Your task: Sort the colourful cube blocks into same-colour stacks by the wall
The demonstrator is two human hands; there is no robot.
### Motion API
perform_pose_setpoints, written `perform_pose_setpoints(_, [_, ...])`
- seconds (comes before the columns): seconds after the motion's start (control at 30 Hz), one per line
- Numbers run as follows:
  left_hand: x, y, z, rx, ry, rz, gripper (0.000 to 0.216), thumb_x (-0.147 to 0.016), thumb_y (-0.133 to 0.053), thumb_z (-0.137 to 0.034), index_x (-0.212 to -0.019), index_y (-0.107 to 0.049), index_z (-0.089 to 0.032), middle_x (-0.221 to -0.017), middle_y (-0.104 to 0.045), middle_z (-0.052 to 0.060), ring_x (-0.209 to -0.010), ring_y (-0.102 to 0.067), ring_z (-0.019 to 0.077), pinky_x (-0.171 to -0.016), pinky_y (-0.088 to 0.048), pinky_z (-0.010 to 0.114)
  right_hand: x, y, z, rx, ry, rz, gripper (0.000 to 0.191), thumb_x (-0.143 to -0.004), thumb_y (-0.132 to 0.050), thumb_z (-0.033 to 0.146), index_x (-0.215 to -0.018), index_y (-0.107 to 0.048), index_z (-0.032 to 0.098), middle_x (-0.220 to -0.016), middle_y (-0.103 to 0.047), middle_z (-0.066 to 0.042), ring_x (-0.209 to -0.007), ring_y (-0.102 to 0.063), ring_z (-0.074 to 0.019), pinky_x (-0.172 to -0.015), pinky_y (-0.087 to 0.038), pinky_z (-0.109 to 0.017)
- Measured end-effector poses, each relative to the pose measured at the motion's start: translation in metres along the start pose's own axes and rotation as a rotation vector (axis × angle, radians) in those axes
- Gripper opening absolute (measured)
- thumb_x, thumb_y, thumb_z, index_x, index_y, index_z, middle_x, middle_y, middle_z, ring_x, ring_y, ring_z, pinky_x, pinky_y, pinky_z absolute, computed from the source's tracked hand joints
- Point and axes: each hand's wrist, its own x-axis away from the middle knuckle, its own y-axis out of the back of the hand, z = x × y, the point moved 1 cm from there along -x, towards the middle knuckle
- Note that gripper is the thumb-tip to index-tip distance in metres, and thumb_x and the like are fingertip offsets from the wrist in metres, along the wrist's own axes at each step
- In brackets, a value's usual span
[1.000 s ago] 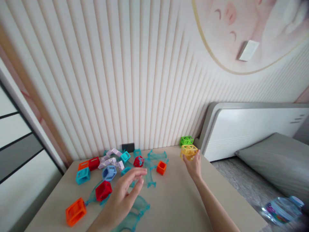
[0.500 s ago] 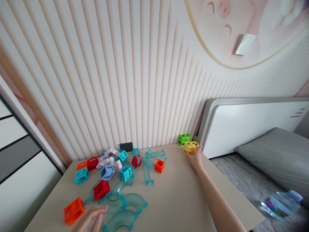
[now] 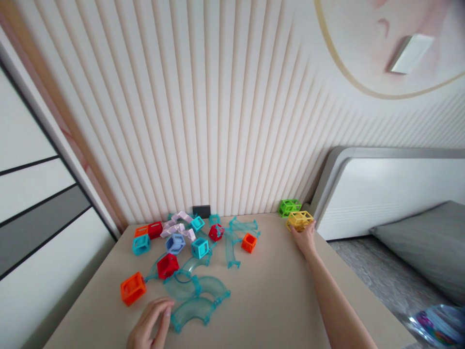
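My right hand (image 3: 305,238) reaches to the table's far right corner and grips a yellow open-frame cube (image 3: 299,219) that rests on the tabletop beside a green frame cube (image 3: 289,207). My left hand (image 3: 149,328) lies near the front edge with fingers together and extended, holding nothing, its fingertips close to a teal curved track piece (image 3: 192,311). An orange frame cube (image 3: 132,288) sits just left of that hand.
The beige table (image 3: 276,295) carries several more frame cubes in red, blue, teal and orange, lilac pieces (image 3: 177,228) and teal track sections (image 3: 232,242). A ribbed wall stands behind. A white bed headboard (image 3: 385,194) and grey pillow are at the right; cabinet doors at the left.
My right hand has lowered the yellow cube from the air onto the table by the green cube. My left hand drew back from the middle pile to the front edge.
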Motion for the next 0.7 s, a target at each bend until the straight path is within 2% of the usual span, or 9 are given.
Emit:
perform_pose_setpoints(0.1, [-0.003,-0.002,-0.012,-0.008,-0.009,0.027,0.027,-0.097,-0.054,-0.043,-0.089,-0.073,-0.025,-0.086,-0.077,0.004,-0.081,-0.076,0.0183,-0.073,-0.062,0.021,0.016,0.006,0.007,0.003,0.021,-0.035,0.12,-0.065,-0.069,0.068,-0.152,-0.021,0.002,-0.157,-0.025,-0.033,-0.146,-0.026,-0.046,-0.117,-0.029,-0.05])
perform_pose_setpoints(0.23, [-0.001,0.0,-0.02,-0.008,-0.017,0.012,0.02,-0.097,-0.054,-0.035,-0.092,-0.07,-0.024,-0.087,-0.075,0.005,-0.082,-0.075,0.0177,-0.075,-0.062,0.022,0.051,0.015,0.026,-0.014,0.12,-0.089,0.093,-0.083,-0.053,0.061,-0.15,-0.03,0.002,-0.153,-0.031,-0.034,-0.145,-0.028,-0.0457,-0.118,-0.025,-0.055])
perform_pose_setpoints(0.37, [-0.008,0.007,-0.028,-0.014,-0.015,0.063,0.018,-0.098,-0.052,-0.028,-0.092,-0.069,-0.023,-0.09,-0.073,0.006,-0.088,-0.073,0.018,-0.078,-0.061,0.024,0.09,0.01,0.061,-0.051,0.282,-0.066,0.07,-0.09,-0.048,0.049,-0.146,-0.04,0.008,-0.149,-0.041,-0.027,-0.145,-0.034,-0.0389,-0.118,-0.028,-0.053])
perform_pose_setpoints(0.47, [-0.03,0.013,-0.036,-0.049,-0.126,0.172,0.018,-0.098,-0.051,-0.021,-0.096,-0.069,-0.023,-0.098,-0.072,0.006,-0.097,-0.071,0.0182,-0.087,-0.059,0.027,0.126,-0.006,0.099,-0.088,0.417,-0.013,0.057,-0.092,-0.047,0.043,-0.141,-0.046,0.015,-0.148,-0.044,-0.019,-0.142,-0.04,-0.0332,-0.117,-0.033,-0.055])
perform_pose_setpoints(0.57, [-0.06,0.012,-0.042,-0.098,-0.228,0.244,0.02,-0.097,-0.05,-0.017,-0.103,-0.068,-0.022,-0.106,-0.07,0.007,-0.104,-0.068,0.0191,-0.095,-0.056,0.032,0.173,-0.026,0.142,-0.173,0.607,0.104,0.041,-0.096,-0.046,0.033,-0.135,-0.053,0.02,-0.148,-0.045,-0.017,-0.138,-0.045,-0.0311,-0.111,-0.041,-0.057])
perform_pose_setpoints(0.7, [-0.085,-0.009,-0.04,-0.139,-0.278,0.166,0.022,-0.097,-0.048,-0.014,-0.106,-0.067,-0.02,-0.105,-0.07,0.008,-0.107,-0.066,0.0205,-0.098,-0.055,0.036,0.234,-0.047,0.181,-0.244,0.852,0.294,0.035,-0.096,-0.048,0.018,-0.13,-0.058,0.024,-0.148,-0.047,-0.016,-0.138,-0.047,-0.0298,-0.107,-0.047,-0.054])
